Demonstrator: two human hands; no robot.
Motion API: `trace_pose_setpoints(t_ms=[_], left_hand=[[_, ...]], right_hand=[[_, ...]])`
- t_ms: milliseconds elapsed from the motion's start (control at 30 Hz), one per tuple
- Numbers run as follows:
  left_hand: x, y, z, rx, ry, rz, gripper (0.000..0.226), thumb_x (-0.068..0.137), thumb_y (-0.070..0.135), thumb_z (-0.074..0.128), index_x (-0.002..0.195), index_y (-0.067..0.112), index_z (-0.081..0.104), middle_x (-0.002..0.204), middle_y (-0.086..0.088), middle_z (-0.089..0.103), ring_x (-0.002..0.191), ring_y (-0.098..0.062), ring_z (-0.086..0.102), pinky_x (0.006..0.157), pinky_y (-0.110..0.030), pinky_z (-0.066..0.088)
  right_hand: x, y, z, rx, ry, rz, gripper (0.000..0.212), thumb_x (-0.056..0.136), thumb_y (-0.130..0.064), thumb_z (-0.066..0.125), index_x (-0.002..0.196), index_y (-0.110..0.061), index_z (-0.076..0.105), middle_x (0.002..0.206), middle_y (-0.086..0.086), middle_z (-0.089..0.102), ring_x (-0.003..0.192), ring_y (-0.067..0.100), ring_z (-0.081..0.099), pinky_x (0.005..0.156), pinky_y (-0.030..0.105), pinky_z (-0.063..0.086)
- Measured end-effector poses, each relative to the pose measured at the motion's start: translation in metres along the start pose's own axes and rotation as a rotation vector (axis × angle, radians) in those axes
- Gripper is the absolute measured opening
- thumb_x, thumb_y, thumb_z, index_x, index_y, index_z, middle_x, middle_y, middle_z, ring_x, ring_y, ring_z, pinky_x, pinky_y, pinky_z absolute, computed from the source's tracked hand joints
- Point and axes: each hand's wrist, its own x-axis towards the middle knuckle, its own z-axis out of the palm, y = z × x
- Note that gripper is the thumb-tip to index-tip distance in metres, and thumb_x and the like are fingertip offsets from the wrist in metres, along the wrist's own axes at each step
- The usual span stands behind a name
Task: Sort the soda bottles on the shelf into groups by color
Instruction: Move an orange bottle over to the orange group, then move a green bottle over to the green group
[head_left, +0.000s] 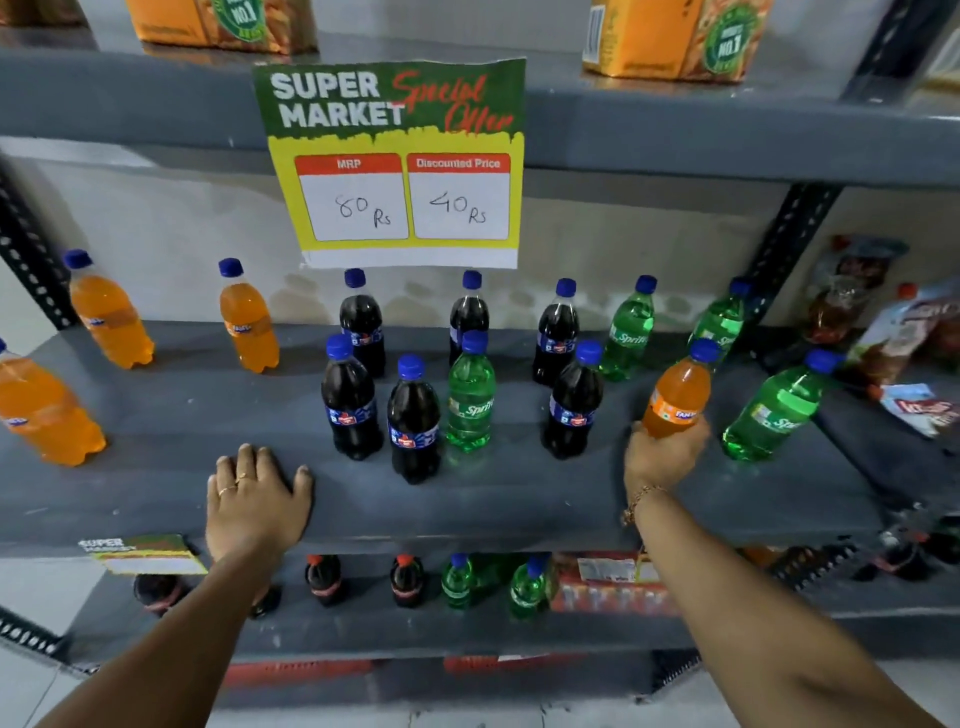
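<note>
Sort roughly half done; stray orange bottle in right hand, near shelf right end.

Right hand wrapped round its base, among green bottles. Three orange bottles already stand at left end; dark cola bottles cluster mid-shelf, one green bottle lodged among them, still to shift right. Left hand spread flat, empty, on front edge. Grey metal store rack; price sign hangs above, cartons on top shelf, more bottles below.
</note>
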Motion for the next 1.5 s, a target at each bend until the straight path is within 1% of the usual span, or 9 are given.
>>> trace_pose_setpoints(t_ms=[233,433,567,767,900,1067,1367,1433,1500], left_hand=[[0.0,0.0,0.002,-0.011,-0.023,0.009,0.064,0.09,0.047,0.033,0.133,0.0,0.037,0.148,-0.019,0.031,0.139,-0.038,0.018,0.117,-0.048,0.016],[0.01,0.002,-0.018,0.119,-0.116,0.178,0.057,0.092,0.041,0.032,0.126,-0.002,0.046,0.133,-0.023,0.047,0.124,-0.039,0.04,0.106,-0.045,0.031],[0.017,-0.021,-0.036,0.064,-0.14,0.299,0.05,0.094,0.043,0.036,0.113,0.002,0.058,0.124,-0.02,0.056,0.12,-0.036,0.045,0.104,-0.043,0.034],[0.026,-0.088,-0.048,-0.183,-0.032,0.311,0.052,0.093,0.044,0.031,0.101,0.004,0.064,0.112,-0.017,0.065,0.112,-0.036,0.052,0.099,-0.043,0.04],[0.028,-0.108,-0.044,-0.224,-0.12,0.268,0.053,0.095,0.042,0.038,0.126,0.002,0.052,0.136,-0.017,0.051,0.132,-0.032,0.039,0.113,-0.04,0.029],[0.03,-0.113,-0.04,-0.25,-0.119,0.259,0.062,0.091,0.046,0.042,0.141,0.01,0.035,0.152,-0.009,0.031,0.143,-0.023,0.021,0.117,-0.034,0.019],[0.031,-0.111,-0.036,-0.167,-0.087,0.25,0.059,0.095,0.042,0.036,0.143,0.009,0.03,0.154,-0.008,0.028,0.145,-0.022,0.016,0.118,-0.033,0.014],[0.029,-0.111,-0.039,-0.161,-0.037,0.239,0.051,0.095,0.038,0.037,0.134,0.007,0.046,0.146,-0.01,0.043,0.14,-0.025,0.031,0.114,-0.037,0.027],[0.022,-0.105,-0.041,-0.177,0.088,0.297,0.041,0.091,0.032,0.036,0.095,0.008,0.07,0.106,-0.013,0.071,0.107,-0.031,0.063,0.084,-0.038,0.053]], right_hand=[[-0.057,0.007,-0.025,0.069,-0.056,-0.068,0.05,0.07,-0.008,0.074,0.112,-0.009,0.046,0.111,0.018,0.058,0.1,0.032,0.058,0.089,0.045,0.048],[-0.186,-0.025,-0.038,0.277,-0.248,-0.228,0.05,0.075,-0.026,0.068,0.113,-0.006,0.041,0.097,0.006,0.056,0.085,0.008,0.057,0.077,0.013,0.044],[-0.261,-0.053,-0.021,0.386,-0.469,-0.322,0.043,0.076,-0.028,0.071,0.106,-0.038,0.043,0.093,0.002,0.062,0.085,0.008,0.062,0.078,0.018,0.048],[-0.325,-0.097,0.046,0.301,-0.757,-0.283,0.05,0.055,-0.048,0.077,0.094,-0.037,0.047,0.086,-0.012,0.064,0.081,0.0,0.061,0.072,0.012,0.046],[-0.351,-0.111,0.1,0.08,-0.897,-0.262,0.065,0.054,-0.039,0.084,0.106,-0.025,0.049,0.1,-0.003,0.065,0.089,0.011,0.061,0.072,0.025,0.047],[-0.364,-0.109,0.156,-0.098,-0.866,-0.256,0.065,0.057,-0.033,0.084,0.108,-0.016,0.046,0.106,0.007,0.061,0.099,0.028,0.059,0.077,0.035,0.048],[-0.367,-0.1,0.181,-0.095,-0.836,-0.318,0.067,0.065,-0.037,0.08,0.115,-0.015,0.043,0.113,0.008,0.057,0.104,0.026,0.057,0.082,0.037,0.051],[-0.367,-0.101,0.169,-0.054,-0.819,-0.332,0.067,0.072,-0.042,0.073,0.123,-0.012,0.042,0.12,0.01,0.055,0.112,0.024,0.052,0.089,0.037,0.048],[-0.358,-0.101,0.143,0.026,-0.786,-0.388,0.061,0.08,-0.048,0.062,0.126,-0.014,0.042,0.12,0.006,0.053,0.112,0.016,0.048,0.09,0.031,0.045]])
